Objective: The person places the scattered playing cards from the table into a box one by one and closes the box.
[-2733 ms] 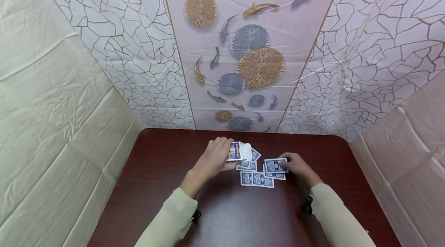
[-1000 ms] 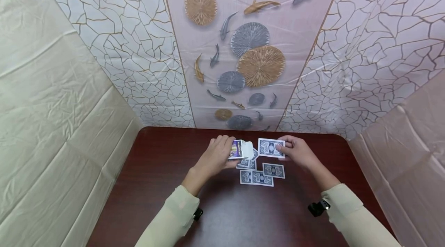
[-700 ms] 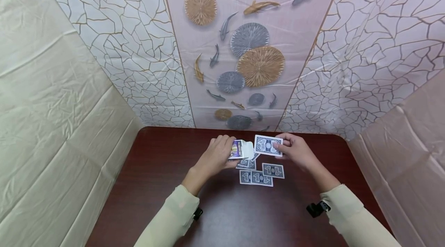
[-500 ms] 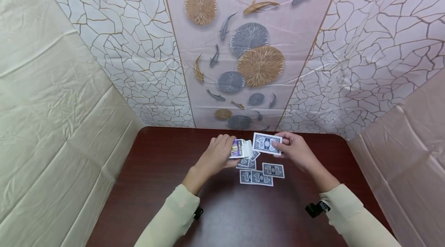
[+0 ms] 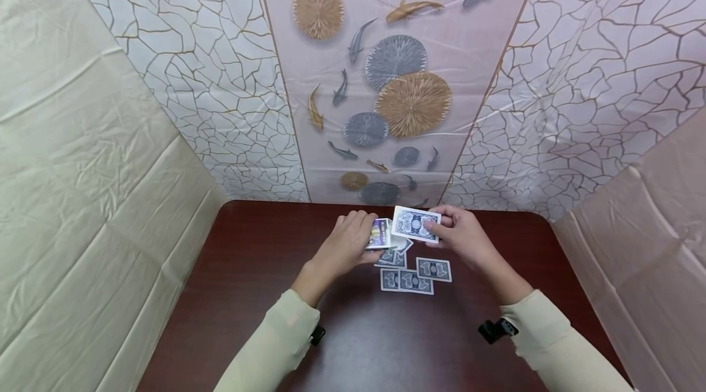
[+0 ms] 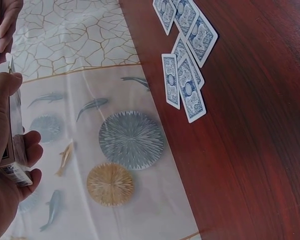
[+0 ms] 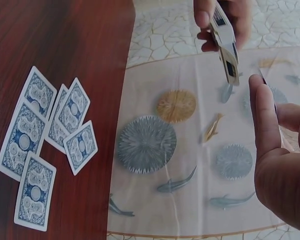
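Note:
My left hand [image 5: 343, 244] grips a small playing card box [image 5: 379, 234], its white flap open and facing right. In the right wrist view the card box [image 7: 225, 47] shows edge-on, tilted above the table. Thumb on top and fingers beneath, my right hand [image 5: 463, 236] pinches a playing card [image 5: 410, 223], blue patterned back up. Whether more cards lie under it I cannot tell. The card's left edge is at the box's flap and partly covers it. Below the hands, several face-down playing cards [image 5: 416, 282] lie overlapping on the table; one card [image 5: 434, 270] sits at their right.
The dark red-brown table [image 5: 364, 343] ends at a cloth backdrop [image 5: 380, 165] printed with fish and round leaves. Pale cloth walls [image 5: 83, 226] stand at both sides. Each sleeve cuff carries a small black camera [image 5: 496, 330].
My right hand has lifted the card off the right-hand cards and carried it up and left to the box's opening. My left hand keeps the box nearly in place.

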A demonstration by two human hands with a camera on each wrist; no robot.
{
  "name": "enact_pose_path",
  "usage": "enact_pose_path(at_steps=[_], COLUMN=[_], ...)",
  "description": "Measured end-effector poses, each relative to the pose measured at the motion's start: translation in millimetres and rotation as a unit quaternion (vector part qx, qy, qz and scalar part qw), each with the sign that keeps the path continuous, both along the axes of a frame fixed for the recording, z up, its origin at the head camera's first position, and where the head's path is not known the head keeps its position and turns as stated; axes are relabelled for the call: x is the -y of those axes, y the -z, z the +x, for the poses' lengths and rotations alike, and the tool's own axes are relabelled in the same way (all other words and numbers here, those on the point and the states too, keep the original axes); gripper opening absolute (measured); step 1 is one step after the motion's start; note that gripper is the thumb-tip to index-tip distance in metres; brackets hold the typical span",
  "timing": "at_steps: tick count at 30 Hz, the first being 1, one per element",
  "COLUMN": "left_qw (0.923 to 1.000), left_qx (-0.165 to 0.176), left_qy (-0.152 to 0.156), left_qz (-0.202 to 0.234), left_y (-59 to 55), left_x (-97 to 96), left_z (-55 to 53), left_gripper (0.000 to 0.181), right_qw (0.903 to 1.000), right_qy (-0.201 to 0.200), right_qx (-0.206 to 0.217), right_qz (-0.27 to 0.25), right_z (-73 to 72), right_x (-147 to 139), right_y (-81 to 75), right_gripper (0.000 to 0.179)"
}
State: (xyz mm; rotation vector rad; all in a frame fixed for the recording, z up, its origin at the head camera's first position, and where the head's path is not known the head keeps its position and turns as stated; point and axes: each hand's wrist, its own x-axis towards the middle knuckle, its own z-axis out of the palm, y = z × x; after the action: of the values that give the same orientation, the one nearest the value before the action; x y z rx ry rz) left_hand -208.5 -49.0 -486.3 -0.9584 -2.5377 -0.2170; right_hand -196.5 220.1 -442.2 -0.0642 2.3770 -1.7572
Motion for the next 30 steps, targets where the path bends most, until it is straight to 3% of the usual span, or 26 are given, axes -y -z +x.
enact_pose_path(at_steps=[9, 21, 30], left_qw=[0.9997, 0.9993, 0.9994], left_qx=[0.014, 0.028, 0.026], left_qy=[-0.014, -0.025, -0.024], left_qz=[-0.01, -0.005, -0.003], left_y=[-7.8, -10.1, -9.7], left_x=[-7.2, -10.5, -11.0], left_z=[0.2, -0.7, -1.7], left_gripper=[0.066, 0.066, 0.066], right_qw=[0.9992, 0.9984, 0.9995], right_qy=[0.015, -0.001, -0.015], right_qx=[-0.015, -0.027, 0.006], right_qz=[-0.034, 0.05, 0.028], right_z=[0.3, 3.9, 3.1], right_x=[5, 6, 6], right_y=[4.0, -0.8, -2.3], right_gripper=[0.038, 0.03, 0.032])
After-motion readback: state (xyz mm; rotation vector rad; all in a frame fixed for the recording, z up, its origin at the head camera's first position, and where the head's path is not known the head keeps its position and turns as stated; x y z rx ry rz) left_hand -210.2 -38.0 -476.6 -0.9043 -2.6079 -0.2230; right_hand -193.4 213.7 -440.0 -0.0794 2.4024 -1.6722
